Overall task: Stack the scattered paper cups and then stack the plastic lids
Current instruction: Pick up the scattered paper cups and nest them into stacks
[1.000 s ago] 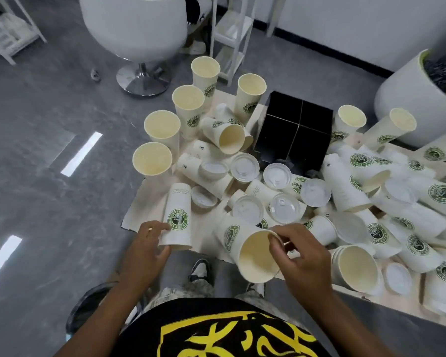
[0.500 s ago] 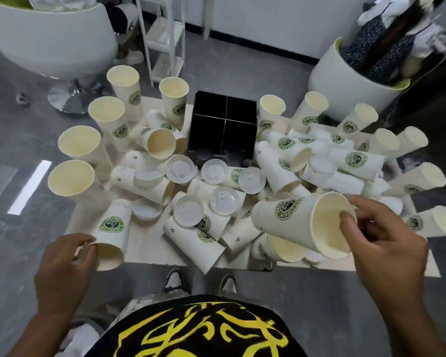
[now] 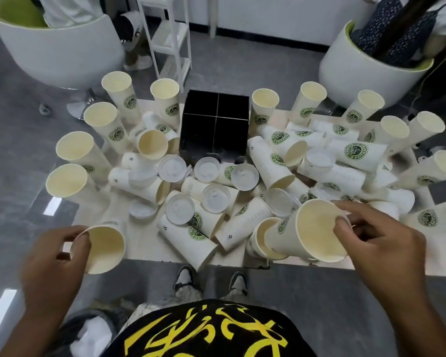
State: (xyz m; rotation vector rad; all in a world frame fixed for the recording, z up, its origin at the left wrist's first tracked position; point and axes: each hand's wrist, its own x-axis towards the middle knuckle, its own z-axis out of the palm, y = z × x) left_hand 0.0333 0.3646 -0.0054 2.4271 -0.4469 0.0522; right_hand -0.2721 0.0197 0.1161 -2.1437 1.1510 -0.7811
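Left hand (image 3: 54, 264) pinches the rim of one paper cup (image 3: 106, 249) at the near-left edge of the desk (image 3: 144, 243), thumb inside the mouth. Right hand (image 3: 379, 243) pinches the rim of a second cup (image 3: 317, 230), its base entering a third cup (image 3: 262, 238) lying on its side at the near edge. Both grips are closed on rims. Remaining cups and plastic lids (image 3: 180, 208) lie scattered around a black divided box (image 3: 215, 124). Judgement: the cups are light, thin-walled and easily crushed; the rolled rim is the stiffest hold. The lids look slippery and flexible, best taken by the edge.
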